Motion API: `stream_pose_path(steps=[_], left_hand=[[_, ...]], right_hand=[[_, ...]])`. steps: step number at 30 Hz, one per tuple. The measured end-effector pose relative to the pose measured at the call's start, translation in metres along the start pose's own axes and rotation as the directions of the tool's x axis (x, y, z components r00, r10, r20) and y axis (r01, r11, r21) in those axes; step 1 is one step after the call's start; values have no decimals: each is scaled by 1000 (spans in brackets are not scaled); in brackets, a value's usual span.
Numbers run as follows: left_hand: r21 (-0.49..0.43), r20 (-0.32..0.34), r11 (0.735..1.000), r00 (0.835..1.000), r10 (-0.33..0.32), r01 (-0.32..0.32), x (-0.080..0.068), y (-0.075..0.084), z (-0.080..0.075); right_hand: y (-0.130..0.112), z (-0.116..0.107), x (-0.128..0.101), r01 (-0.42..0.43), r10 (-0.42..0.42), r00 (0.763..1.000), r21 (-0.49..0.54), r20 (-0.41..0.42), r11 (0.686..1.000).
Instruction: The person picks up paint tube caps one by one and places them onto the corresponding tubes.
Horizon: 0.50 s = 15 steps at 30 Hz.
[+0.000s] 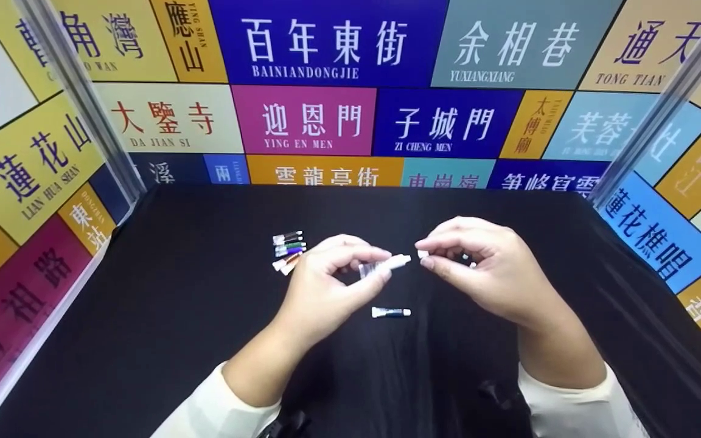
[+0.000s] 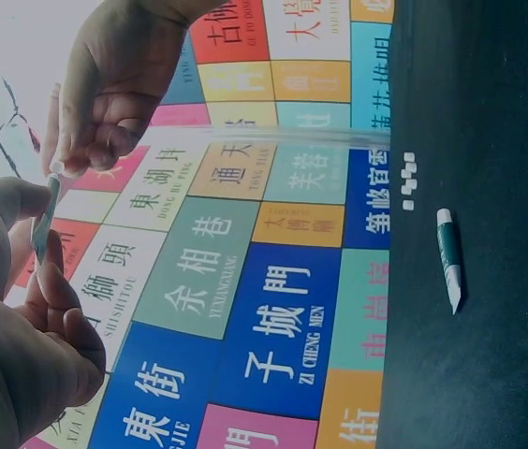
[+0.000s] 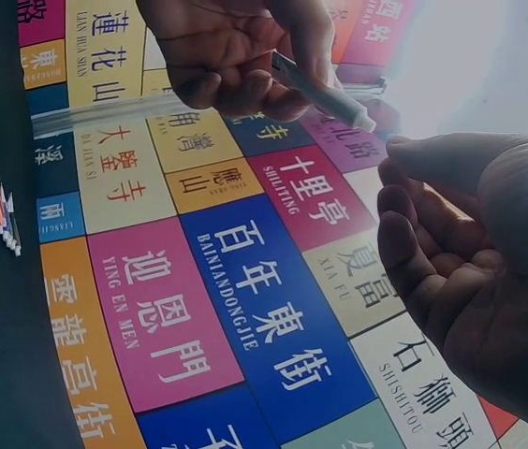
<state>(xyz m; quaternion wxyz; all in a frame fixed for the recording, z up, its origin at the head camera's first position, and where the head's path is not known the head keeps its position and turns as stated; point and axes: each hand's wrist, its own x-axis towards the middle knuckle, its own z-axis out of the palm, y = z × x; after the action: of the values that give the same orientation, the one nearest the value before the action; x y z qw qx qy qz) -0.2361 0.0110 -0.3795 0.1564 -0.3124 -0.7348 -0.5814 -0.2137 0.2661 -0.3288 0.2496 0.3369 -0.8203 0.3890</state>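
Note:
My left hand (image 1: 338,280) pinches a small white paint tube (image 1: 396,262) between thumb and fingers, its narrow nozzle pointing toward the right hand. Just right of that nozzle, my right hand (image 1: 484,261) holds a small white cap (image 1: 423,254) between thumb and forefinger. A narrow gap separates cap and nozzle in the head view. Below the hands, a dark paint tube (image 1: 392,312) with a white cap lies on the black cloth. The right wrist view shows the nozzle end of the held tube (image 3: 339,101) bare.
Several paint tubes (image 1: 289,243) lie grouped on the black cloth (image 1: 204,340), left of the left hand and partly hidden by it. Several small white caps (image 2: 409,178) sit on the cloth, mostly behind the right hand in the head view. Sign-covered panels (image 1: 320,42) enclose the table.

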Motion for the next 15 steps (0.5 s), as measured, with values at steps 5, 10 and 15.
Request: stream_pose_path(steps=[5, 10, 15], left_hand=[[-6, 2, 1000, 1000, 0, 1, 0, 1, 1], [3, 3, 1000, 1000, 1, -1, -1, 1, 1], [-1, 5, 1000, 1000, 2, -2, -1, 1, 2]], right_hand=[[0, 1, 0, 4, -4, 1000, 4, 5, 1000], [1, 3, 0, 8, -9, 1000, 20, 16, 1000], [1, 5, 0, -1, 0, 1000, 30, 28, 1000]])
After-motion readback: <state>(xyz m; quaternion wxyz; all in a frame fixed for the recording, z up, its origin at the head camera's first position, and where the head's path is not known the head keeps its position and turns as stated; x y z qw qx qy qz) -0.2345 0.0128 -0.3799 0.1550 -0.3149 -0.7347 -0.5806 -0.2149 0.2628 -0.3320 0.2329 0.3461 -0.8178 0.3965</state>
